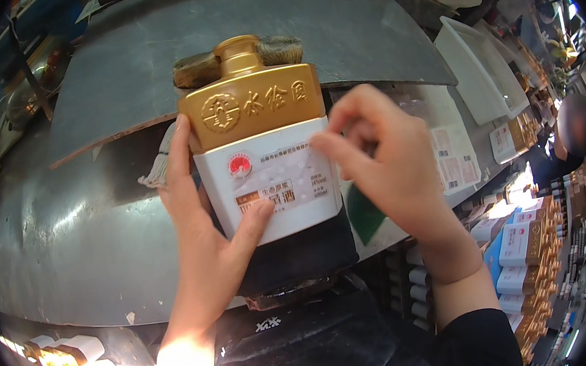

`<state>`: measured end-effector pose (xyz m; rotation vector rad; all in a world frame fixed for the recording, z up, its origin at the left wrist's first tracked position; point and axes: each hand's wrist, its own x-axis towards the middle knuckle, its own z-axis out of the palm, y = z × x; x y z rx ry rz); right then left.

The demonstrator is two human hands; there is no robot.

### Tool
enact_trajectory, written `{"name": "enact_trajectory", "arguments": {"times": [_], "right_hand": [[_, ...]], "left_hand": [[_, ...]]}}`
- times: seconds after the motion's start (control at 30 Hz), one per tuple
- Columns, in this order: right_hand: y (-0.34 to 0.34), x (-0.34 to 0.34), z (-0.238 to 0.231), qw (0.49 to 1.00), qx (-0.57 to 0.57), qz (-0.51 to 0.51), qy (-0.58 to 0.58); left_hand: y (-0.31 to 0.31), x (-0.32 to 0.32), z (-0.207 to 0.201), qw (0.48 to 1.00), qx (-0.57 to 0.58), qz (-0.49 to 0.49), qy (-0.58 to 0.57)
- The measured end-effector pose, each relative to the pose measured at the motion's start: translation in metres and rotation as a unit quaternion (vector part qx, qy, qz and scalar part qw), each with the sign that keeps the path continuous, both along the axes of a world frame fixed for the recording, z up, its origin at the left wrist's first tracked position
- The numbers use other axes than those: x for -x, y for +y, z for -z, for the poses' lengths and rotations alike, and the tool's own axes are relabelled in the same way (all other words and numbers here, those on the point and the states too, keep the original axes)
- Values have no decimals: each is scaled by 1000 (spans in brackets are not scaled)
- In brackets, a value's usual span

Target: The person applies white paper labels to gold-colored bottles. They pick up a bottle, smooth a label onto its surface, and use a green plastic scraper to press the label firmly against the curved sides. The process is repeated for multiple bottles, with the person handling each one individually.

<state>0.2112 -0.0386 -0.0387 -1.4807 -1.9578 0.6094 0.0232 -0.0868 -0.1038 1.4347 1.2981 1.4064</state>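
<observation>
A flat-sided bottle [264, 186] with a gold shoulder and neck and a white lower body lies tilted in front of me, neck pointing away. Its front bears a printed label [274, 178] with a red round emblem. My left hand [204, 229] grips the bottle from the left, thumb across the lower front and fingers along the side. At the label's upper right corner, my right hand [388, 158] has thumb and forefinger pinched together; whether they hold the label's edge is hidden. Two brown padded blocks [197, 71] flank the neck, and a black pad [294, 259] lies below the base.
Around the bottle spreads a grey metal worktop [98, 248]. A white bristly bundle [159, 166] lies left, a dark green piece [364, 214] right. Beyond are label sheets [455, 157] and a white tray [472, 72]. Several similar bottles [520, 244] stand right; another person [575, 125] is farther off.
</observation>
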Motion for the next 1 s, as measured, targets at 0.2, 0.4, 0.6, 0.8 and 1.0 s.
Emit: {"name": "enact_trajectory", "arguments": {"times": [0.2, 0.4, 0.6, 0.8, 1.0], "right_hand": [[-12, -3, 10, 995, 64, -6, 75], [-3, -5, 18, 993, 86, -38, 75], [-1, -4, 22, 990, 95, -47, 95], [0, -12, 16, 977, 145, -74, 139], [6, -8, 11, 982, 123, -67, 125]], "left_hand": [[17, -7, -2, 997, -58, -52, -18], [25, -2, 2, 993, -34, -60, -97], [6, -7, -10, 981, 37, 40, -184], [3, -4, -14, 973, 60, 66, -213], [16, -7, -10, 988, 10, 1, -154]]}}
